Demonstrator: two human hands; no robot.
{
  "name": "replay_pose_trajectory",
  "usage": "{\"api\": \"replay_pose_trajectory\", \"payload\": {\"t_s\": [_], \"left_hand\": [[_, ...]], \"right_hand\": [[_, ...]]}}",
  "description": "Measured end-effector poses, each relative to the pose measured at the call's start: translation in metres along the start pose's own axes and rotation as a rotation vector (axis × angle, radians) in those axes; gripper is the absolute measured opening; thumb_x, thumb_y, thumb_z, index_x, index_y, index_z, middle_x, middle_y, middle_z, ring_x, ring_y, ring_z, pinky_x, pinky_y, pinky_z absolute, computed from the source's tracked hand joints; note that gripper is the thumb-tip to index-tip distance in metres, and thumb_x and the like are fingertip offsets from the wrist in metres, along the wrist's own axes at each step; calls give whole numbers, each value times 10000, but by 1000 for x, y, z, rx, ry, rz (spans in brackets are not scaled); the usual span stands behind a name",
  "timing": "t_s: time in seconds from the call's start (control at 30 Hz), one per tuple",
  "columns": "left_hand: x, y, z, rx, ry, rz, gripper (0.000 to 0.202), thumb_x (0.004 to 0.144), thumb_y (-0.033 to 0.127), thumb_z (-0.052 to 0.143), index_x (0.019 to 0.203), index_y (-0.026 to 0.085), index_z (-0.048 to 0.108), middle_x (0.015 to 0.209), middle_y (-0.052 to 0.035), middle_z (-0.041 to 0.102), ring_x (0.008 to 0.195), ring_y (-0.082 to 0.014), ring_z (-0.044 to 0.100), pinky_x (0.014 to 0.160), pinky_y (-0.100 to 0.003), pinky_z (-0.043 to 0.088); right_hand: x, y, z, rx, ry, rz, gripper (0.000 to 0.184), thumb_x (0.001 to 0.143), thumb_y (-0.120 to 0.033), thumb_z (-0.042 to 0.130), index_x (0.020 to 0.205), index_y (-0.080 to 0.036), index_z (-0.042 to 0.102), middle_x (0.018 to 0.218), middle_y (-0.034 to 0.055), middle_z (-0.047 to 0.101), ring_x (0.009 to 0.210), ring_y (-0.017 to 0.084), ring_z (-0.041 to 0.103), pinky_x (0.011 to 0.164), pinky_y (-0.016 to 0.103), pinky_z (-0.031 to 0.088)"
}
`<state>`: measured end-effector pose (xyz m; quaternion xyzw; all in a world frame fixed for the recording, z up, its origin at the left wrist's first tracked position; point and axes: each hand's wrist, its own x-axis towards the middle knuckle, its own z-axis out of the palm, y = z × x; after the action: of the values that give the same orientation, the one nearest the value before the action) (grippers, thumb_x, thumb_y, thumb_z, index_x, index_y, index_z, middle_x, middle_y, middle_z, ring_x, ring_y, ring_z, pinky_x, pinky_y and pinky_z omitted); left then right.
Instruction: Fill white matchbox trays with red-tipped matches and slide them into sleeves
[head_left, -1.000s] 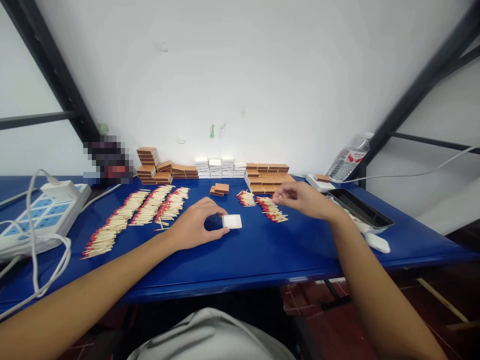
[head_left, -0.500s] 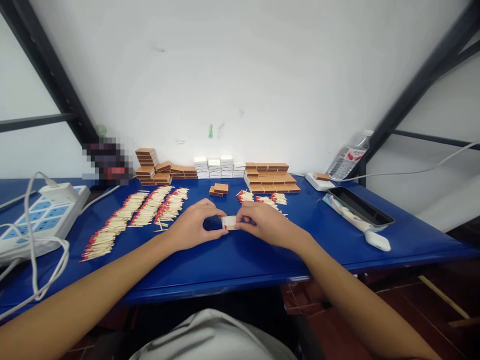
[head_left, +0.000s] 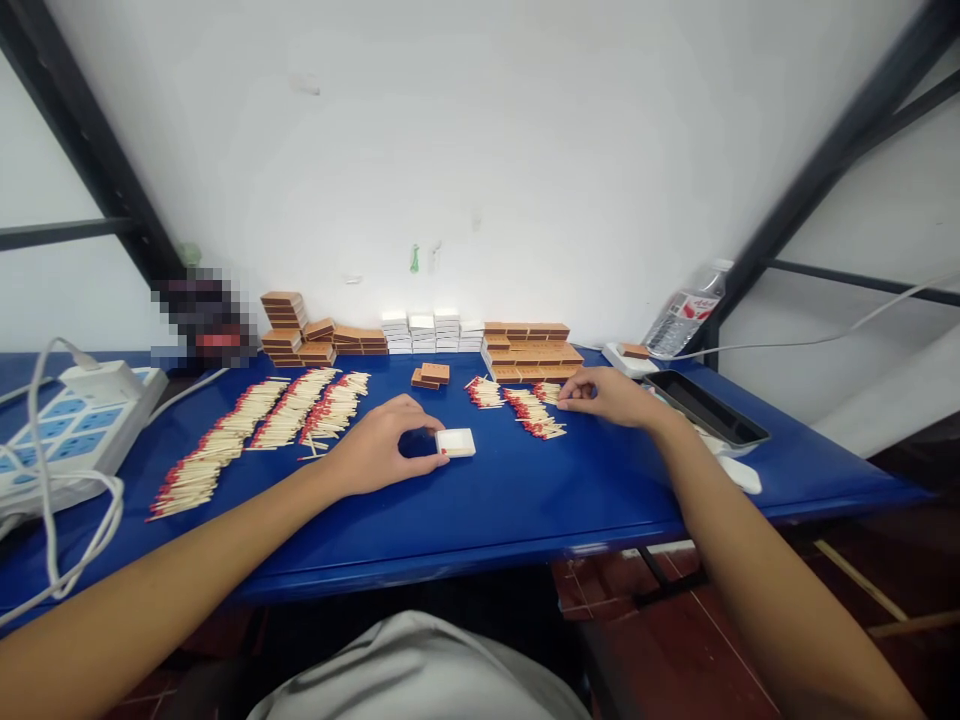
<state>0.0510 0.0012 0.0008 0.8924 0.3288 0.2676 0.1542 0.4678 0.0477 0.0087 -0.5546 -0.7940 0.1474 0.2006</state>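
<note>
Between the thumb and fingers of my left hand (head_left: 390, 447) is the left end of a small white matchbox tray (head_left: 459, 441), flat on the blue table. A red match head and a pale stick show along its near side. My right hand (head_left: 609, 396) is at the rightmost small pile of matches (head_left: 547, 393), thumb and fingertips closed together on its right end. Whether a match is pinched there cannot be made out. Two more small match piles (head_left: 534, 413) lie just left of it. Beyond the tray, two brown matchboxes (head_left: 431, 375) sit partly stacked.
Long rows of matches (head_left: 221, 445) spread at left. Along the wall stand brown matchbox stacks (head_left: 532, 355) and white tray stacks (head_left: 435, 333). A power strip (head_left: 82, 430) with cables is far left; a plastic bottle (head_left: 686, 310), black tray (head_left: 712, 408) and white case (head_left: 741, 474) are right.
My right hand has left the white tray and moved right and away from me to the small match piles. My left hand still holds the tray. The view has shifted slightly.
</note>
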Motion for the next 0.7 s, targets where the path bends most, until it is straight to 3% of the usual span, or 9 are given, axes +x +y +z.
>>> {"api": "replay_pose_trajectory", "payload": {"t_s": [0.33,0.53,0.7], "left_hand": [[0,1,0,5,-1,-6,342,892,504,766,1136,266,791,1026,-53,695,977,-224,666,887,-356,544],[0,1,0,5,5,15,332,894,503,766,1126,267,789,1013,-51,707,977,-228,664,880,-356,548],[0,2,-1,12,5,17,326,893,494,769,1127,269,789,1001,-47,707,970,-228,665,862,-351,553]], "right_hand": [[-2,-1,0,0,-72,68,430,803,-608,720,828,-182,772,815,95,757,743,228,623,670,332,436],[-6,6,-2,11,-93,77,445,821,-617,688,828,-178,758,834,100,760,762,234,614,686,349,448],[-8,0,-5,37,-121,85,454,805,-627,719,841,-177,769,827,95,765,758,225,615,696,345,458]]}}
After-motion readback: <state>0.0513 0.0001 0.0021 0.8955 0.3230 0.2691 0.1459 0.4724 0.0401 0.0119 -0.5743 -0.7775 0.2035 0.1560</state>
